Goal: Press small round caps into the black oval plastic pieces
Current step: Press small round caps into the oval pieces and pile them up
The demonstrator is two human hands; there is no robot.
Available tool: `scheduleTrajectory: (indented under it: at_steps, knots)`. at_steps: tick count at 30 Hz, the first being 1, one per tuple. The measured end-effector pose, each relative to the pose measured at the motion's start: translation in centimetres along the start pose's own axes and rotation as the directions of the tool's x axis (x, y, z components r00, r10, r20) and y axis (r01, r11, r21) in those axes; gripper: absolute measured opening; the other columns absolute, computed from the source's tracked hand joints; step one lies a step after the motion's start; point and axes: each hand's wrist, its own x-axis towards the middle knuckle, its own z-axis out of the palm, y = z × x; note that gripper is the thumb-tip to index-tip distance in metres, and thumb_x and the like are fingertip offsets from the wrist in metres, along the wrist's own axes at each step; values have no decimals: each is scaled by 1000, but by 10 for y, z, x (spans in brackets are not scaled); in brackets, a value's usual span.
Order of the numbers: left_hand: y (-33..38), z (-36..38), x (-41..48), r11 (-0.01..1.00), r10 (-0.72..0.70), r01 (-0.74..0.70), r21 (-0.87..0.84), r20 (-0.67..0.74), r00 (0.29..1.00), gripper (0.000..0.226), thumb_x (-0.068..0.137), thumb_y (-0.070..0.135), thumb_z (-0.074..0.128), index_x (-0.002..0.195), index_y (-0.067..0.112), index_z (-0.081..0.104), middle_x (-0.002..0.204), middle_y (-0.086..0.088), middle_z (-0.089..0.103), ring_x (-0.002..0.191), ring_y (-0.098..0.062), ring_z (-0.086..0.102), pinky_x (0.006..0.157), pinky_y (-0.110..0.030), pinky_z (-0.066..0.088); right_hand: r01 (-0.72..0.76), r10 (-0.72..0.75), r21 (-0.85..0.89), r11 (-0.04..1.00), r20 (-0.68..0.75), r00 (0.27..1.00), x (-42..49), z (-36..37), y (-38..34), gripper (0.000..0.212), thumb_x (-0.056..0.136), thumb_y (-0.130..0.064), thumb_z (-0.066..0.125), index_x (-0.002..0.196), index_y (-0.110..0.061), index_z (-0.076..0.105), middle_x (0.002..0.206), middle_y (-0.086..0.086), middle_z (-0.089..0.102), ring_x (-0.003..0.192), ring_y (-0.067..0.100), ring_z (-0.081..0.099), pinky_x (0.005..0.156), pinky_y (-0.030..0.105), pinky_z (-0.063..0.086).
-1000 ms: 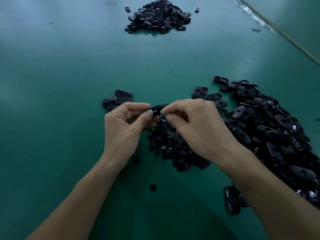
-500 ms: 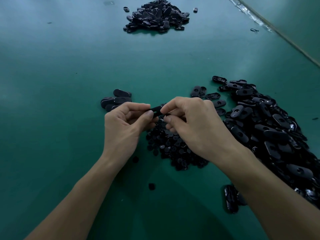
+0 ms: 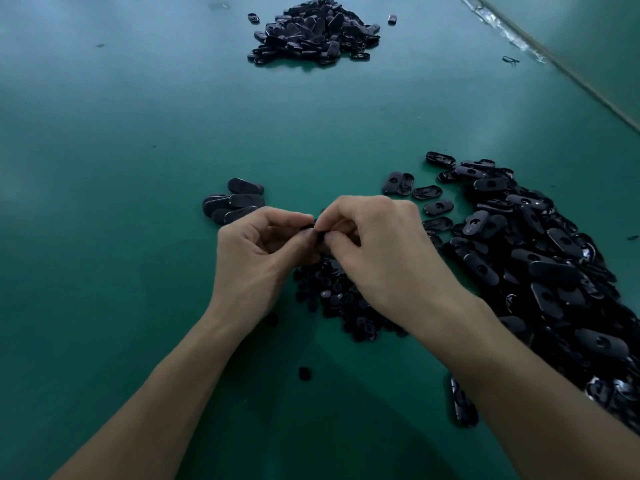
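Both hands meet over the green table, fingertips together on one black oval piece [image 3: 314, 229], which is almost wholly hidden between them. My left hand [image 3: 258, 258] pinches it from the left with thumb and forefinger. My right hand [image 3: 384, 251] pinches it from the right, fingers curled. No cap can be made out at the fingertips. Below the hands lies a heap of small round caps [image 3: 341, 299]. A large heap of black oval pieces [image 3: 540, 265] spreads to the right.
A few oval pieces [image 3: 233, 202] lie stacked just left of the hands. Another pile of ovals [image 3: 317, 32] sits far back. Loose caps [image 3: 304, 373] and one oval [image 3: 462, 405] lie near my forearms. The table edge [image 3: 568, 71] runs diagonally at the upper right.
My hands have drawn closer together, so the oval piece that showed between the fingertips is now nearly covered. The piles have not changed.
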Motion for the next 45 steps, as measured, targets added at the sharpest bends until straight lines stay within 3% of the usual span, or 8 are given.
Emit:
scheduleTrajectory:
  at_steps: [5,9,18,23,28,33,45]
  knots:
    - [1,0,0,999,-27,26,-29,-17,1000,9,84,-3,71,92,2,70,79,-8,76,68,-18,73,68,-28,61,21,-24,-51,998,-58,998,-1,3,-2,21,96,-18,58,103,-26,76,98,0,69,90,18,65,83,37,54]
    - [1,0,1,998,-34,34,-47,-7,999,11,83,-4,71,89,5,70,78,-6,77,69,-16,73,69,-29,61,12,-13,-18,1000,-76,997,0,7,-3,12,94,-15,58,95,-22,68,87,-2,69,84,19,65,75,40,56]
    - [1,1,-1,999,-14,14,-35,5,1000,13,77,8,74,89,6,70,78,-5,77,69,-15,73,70,-27,61,4,-5,-6,1000,-86,996,-1,8,-2,15,93,-13,61,95,-23,72,85,-4,71,77,10,67,73,31,58]
    - [1,2,-2,1000,19,-18,-18,16,1000,14,82,-6,72,88,7,70,78,-1,77,68,-10,72,67,-21,58,-10,7,-34,999,-77,997,0,9,-4,15,92,-14,59,95,-24,70,86,-1,69,84,20,66,76,38,57]
    - [2,0,-2,999,23,-24,22,40,999,20,82,-13,70,90,5,70,82,0,77,74,-10,72,72,-21,58,-10,9,-39,999,-37,999,1,2,-4,14,93,-14,60,88,-26,54,83,1,62,69,13,62,53,27,53]
    - [2,2,-3,990,58,-65,129,60,997,27,80,-12,74,89,12,71,86,5,77,79,-8,73,76,-20,57,-49,52,-61,997,47,998,0,-2,-3,16,93,-16,60,85,-27,51,88,3,59,74,15,58,61,37,53]
    - [2,6,-5,970,99,-106,219,39,994,21,77,7,74,91,23,73,89,8,77,78,-8,73,74,-22,57,-48,54,-95,994,68,996,-1,-7,-9,18,93,-15,58,86,-27,47,92,3,57,88,21,54,70,43,52]
